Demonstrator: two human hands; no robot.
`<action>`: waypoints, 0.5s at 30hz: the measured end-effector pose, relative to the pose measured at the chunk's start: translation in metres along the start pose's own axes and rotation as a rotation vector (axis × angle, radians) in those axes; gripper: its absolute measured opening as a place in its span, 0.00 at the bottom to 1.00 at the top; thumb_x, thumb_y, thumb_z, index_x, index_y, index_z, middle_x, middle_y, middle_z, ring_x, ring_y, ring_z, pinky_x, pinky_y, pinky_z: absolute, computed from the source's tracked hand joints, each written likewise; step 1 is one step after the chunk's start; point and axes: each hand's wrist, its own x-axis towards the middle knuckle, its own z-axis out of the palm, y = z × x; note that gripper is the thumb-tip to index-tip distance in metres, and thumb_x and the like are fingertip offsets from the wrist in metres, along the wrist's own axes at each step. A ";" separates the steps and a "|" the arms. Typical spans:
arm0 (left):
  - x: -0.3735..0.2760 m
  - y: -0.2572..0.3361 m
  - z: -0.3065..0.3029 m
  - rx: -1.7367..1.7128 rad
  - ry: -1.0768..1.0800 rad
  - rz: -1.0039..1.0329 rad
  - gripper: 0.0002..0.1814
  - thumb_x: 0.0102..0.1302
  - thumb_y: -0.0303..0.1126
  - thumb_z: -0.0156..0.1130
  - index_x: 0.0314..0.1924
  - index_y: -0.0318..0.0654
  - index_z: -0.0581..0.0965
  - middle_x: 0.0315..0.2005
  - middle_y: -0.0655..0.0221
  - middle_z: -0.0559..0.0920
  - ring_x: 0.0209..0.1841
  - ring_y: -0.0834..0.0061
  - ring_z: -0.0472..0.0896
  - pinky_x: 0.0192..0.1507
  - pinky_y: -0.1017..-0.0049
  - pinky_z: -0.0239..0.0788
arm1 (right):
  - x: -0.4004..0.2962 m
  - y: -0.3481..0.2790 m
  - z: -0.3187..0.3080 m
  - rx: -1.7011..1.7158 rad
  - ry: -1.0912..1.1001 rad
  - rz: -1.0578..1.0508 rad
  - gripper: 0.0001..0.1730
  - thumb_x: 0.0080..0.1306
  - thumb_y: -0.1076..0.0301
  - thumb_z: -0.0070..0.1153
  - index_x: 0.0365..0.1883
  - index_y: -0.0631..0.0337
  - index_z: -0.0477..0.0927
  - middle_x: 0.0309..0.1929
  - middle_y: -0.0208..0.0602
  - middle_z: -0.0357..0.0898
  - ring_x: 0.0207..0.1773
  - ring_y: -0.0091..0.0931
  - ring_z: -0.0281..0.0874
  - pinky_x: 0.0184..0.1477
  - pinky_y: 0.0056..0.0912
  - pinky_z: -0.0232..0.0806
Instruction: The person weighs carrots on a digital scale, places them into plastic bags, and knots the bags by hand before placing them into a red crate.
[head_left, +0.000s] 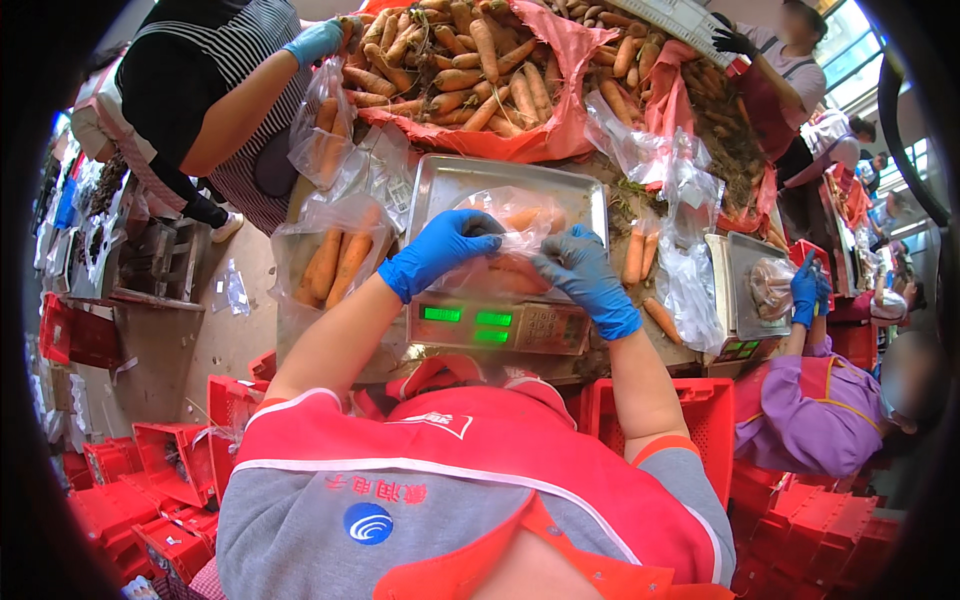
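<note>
My left hand (452, 247) and my right hand (583, 271), both in blue gloves, pinch the gathered plastic between them on a clear plastic bag of carrots (517, 279). That bag lies on the steel pan of a digital scale (589, 196), whose lit green display (466, 322) faces me. To the left of the scale stands another clear bag with carrots (337, 259). Two carrots in a small bag (640, 251) and a loose carrot (662, 321) lie to the right. Behind the scale, carrots (469, 75) are heaped on red woven sacking (517, 148).
A co-worker's gloved hand (315, 43) is at the heap's left side. Empty plastic bags (690, 277) lie right of my scale. Another co-worker (810, 397) handles a bag on a second scale (750, 262). Red crates (709, 397) stand below the table and on the floor.
</note>
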 end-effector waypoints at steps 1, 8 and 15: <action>0.000 0.001 0.000 -0.049 0.002 -0.037 0.12 0.61 0.29 0.60 0.44 0.32 0.76 0.34 0.72 0.79 0.38 0.83 0.75 0.43 0.81 0.68 | 0.001 0.005 0.002 0.389 0.053 0.186 0.05 0.59 0.67 0.56 0.28 0.59 0.79 0.24 0.29 0.76 0.29 0.20 0.70 0.34 0.22 0.62; 0.007 0.001 -0.005 -0.042 0.037 -0.060 0.10 0.61 0.30 0.59 0.40 0.33 0.78 0.32 0.71 0.80 0.34 0.82 0.76 0.40 0.81 0.69 | -0.007 0.038 0.043 1.712 0.551 0.519 0.03 0.57 0.74 0.54 0.29 0.64 0.78 0.22 0.29 0.72 0.25 0.20 0.68 0.35 0.19 0.63; -0.005 0.031 0.002 -0.051 -0.010 0.039 0.11 0.59 0.31 0.61 0.40 0.34 0.78 0.31 0.73 0.79 0.32 0.83 0.75 0.38 0.81 0.68 | -0.009 0.018 -0.002 0.290 -0.066 0.197 0.09 0.56 0.64 0.59 0.29 0.60 0.79 0.15 0.27 0.70 0.26 0.23 0.65 0.33 0.25 0.59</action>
